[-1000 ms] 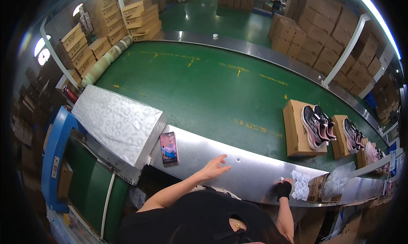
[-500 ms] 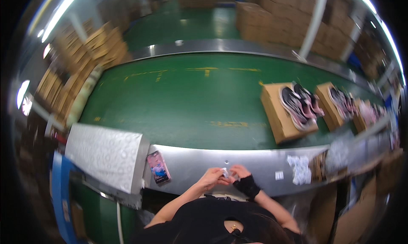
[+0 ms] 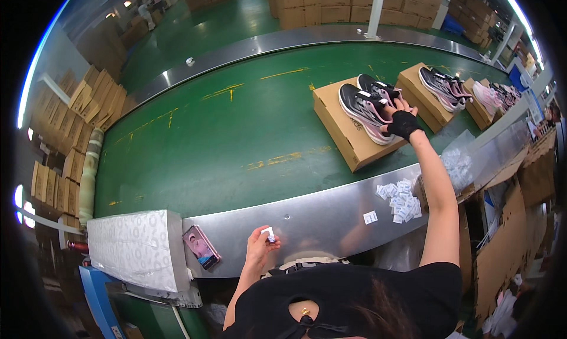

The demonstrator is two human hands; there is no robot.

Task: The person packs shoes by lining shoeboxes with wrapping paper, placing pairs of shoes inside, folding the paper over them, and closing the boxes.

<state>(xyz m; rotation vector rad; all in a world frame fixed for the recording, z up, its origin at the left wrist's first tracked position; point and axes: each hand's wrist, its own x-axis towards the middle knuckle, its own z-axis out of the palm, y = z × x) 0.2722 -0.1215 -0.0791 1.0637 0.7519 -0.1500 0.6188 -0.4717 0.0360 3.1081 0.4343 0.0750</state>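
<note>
Pinching a small white packet in the left hand, above the near side of the metal worktop. Reaching out with the right hand, in a fingerless black glove, to the heels of the nearest black-and-pink shoes, set side by side on a cardboard box on the green belt. Cannot tell whether fully gripping there or only touching. Just changed from hands together over the worktop to hands well apart, apparently leaving the packet to the left alone and freeing the right for the shoes. Farther out, on the worktop: to the right, a loose packet just beside a heap of packets; to the left, a phone near a patterned, wrapped block. Beyond the nearest box, to the right, more shoes on boxes.
</note>
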